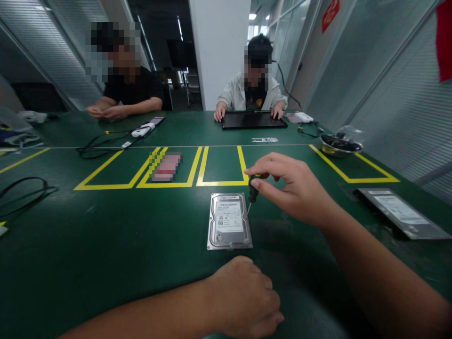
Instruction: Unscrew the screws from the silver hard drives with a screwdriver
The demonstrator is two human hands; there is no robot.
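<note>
A silver hard drive (229,223) with a white label lies flat on the green table. My right hand (291,186) grips a screwdriver (253,190) with a dark handle between thumb and fingers. The screwdriver stands nearly upright, its thin tip at the right edge of the drive. Closer to me, my left hand (247,299) rests on the table, below the drive and apart from it. Its fingers are curled in and what they hold, if anything, is hidden.
A second hard drive (402,213) lies at the right. Behind it stands a metal bowl (342,145) with dark items and a plastic bag. Yellow tape (222,183) outlines areas. Across the table, one person handles a black panel (254,120); another sits near a white power strip (143,129).
</note>
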